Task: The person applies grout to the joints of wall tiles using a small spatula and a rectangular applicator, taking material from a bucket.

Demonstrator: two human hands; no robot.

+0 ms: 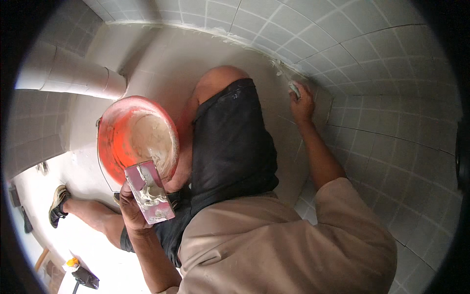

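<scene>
My left hand [133,210] holds a pink rectangular hawk or float [155,208] with lumps of off-white paste on its face, over the near rim of a red bucket [113,142]. The bucket has pale paste [144,134] inside. At the right, my right hand [302,105] is closed on a small tool [293,89], mostly hidden by the fingers, at the seam [281,68] where the tiled wall meets the floor. Whitish paste shows along that seam.
Tiled walls [382,147] curve along the back and right. A white pipe [73,73] runs at upper left beside the bucket. My bent legs [230,127] occupy the centre. At lower left lie a dark object with a yellow top [85,277] and other small items.
</scene>
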